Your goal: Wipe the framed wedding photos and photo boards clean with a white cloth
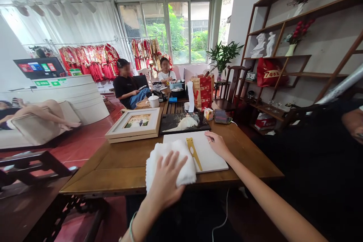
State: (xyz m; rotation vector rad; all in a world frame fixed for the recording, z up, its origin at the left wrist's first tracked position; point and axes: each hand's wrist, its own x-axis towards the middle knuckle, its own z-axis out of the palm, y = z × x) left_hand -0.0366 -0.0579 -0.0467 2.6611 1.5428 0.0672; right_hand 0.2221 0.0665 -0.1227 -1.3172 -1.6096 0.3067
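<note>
A folded white cloth (154, 166) lies at the table's front edge, partly over a flat white board (211, 159). My left hand (167, 181) rests flat on the cloth with its fingers spread. At the board's far right corner, my right hand (217, 143) has its fingers closed on the edge; a ring shows on one finger. Between the hands, a yellow flat tool with a rounded cutout (194, 153) lies on the board, beside the cloth. The underside of the board is hidden.
Stacked pale picture frames (113, 135) stand left on the wooden table (113, 166). A dark photo panel (172, 123), a small box (208, 114) and a phone (222, 117) lie behind the board. Two people sit farther back; a dark-clothed person is close at right.
</note>
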